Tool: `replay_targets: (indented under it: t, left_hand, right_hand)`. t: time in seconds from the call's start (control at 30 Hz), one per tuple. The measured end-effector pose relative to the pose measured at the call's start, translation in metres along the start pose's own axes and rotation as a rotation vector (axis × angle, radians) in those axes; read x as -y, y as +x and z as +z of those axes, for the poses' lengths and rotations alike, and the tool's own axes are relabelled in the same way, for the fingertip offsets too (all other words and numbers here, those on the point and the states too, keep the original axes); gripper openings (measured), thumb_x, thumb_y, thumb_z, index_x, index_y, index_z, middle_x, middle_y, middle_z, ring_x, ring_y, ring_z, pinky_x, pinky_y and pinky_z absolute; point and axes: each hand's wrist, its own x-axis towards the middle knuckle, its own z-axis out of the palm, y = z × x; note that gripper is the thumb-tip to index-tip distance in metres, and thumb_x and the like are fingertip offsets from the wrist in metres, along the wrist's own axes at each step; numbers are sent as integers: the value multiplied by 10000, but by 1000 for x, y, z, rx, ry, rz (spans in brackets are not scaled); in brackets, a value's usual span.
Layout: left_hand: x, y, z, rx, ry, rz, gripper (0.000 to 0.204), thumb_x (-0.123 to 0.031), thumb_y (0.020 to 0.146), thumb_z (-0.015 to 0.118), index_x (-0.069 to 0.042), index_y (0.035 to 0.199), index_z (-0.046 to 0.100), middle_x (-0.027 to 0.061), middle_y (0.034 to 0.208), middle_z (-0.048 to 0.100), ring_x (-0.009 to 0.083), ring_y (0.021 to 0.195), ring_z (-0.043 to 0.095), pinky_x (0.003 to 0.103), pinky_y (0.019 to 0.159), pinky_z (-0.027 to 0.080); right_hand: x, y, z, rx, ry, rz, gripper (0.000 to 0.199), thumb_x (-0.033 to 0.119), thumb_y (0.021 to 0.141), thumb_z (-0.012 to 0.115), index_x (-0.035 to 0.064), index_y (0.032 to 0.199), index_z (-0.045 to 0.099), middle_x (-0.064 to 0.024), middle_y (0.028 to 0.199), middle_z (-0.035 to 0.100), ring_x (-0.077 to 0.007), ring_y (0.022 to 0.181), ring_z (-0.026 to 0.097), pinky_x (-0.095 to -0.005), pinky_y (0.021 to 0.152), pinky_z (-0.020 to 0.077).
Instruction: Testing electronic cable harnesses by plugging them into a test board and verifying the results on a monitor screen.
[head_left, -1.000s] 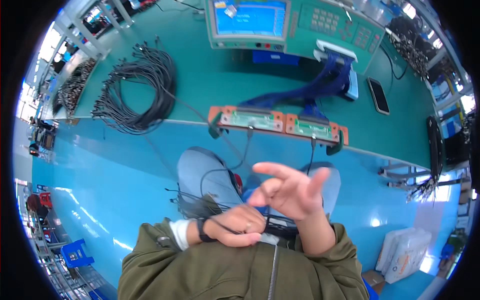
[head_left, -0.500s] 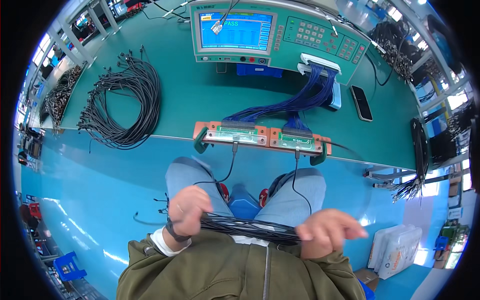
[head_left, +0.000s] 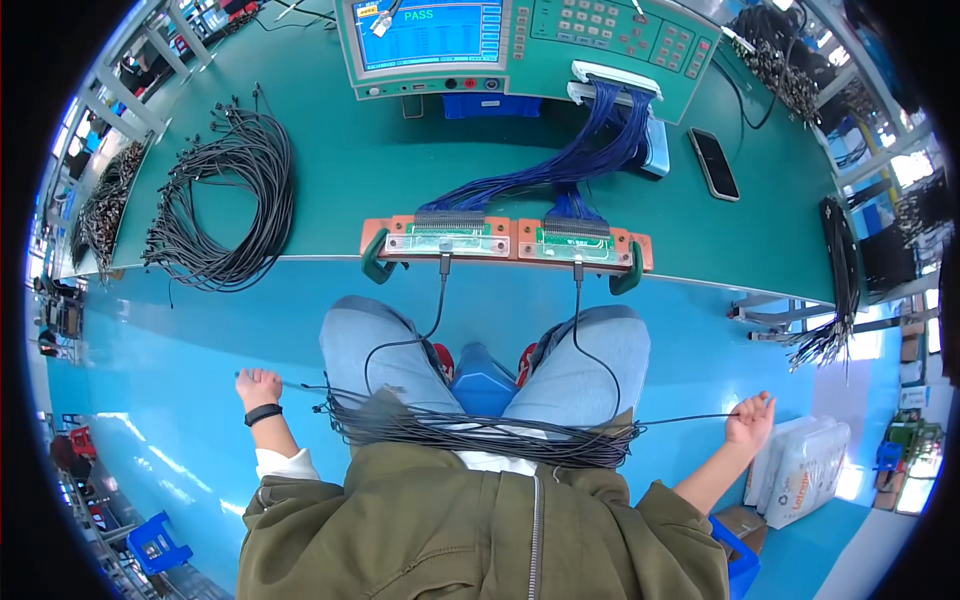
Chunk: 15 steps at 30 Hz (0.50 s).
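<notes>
Both L hand [head_left: 259,388] & R hand [head_left: 750,422] pinch cable [head_left: 690,418]; same pc, can't tell (middle lost in bundle [head_left: 484,431]).

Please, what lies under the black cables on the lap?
Under the cable bundle lie blue jeans, with white cloth showing along its near edge; what its dense middle covers cannot be seen.

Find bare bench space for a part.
Green benchtop is free between coiled cables and orange fixture, and right of the fixture, nearside of the phone. Crowded: between fixture and tester, where blue wires cross; the lap, under a cable bundle.
</notes>
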Motion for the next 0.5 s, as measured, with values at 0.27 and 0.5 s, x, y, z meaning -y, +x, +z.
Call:
replay_targets:
  t: [0.27,0.5]
  left_hand:
    - [-10,-30,-3,-66,358,471,189,-261,929,431,-107,822,451,-46,575,299,53,449,237,199,386,216]
    - [95,-82,105,541,855,373,212,-223,959,378,-86,867,512,-31,645,416,52,543,340,187,471,292]
  right_hand:
    - [-36,3,18,-544,-362,-455,241,218,943,434,-9,991,501,-10,679,432,-79,539,361,-202,470,337]
    - [-173,-7,181,263,-795,-73,228,171,936,420,-2,1037,529,-137,1003,594,-204,886,582,-298,757,484]
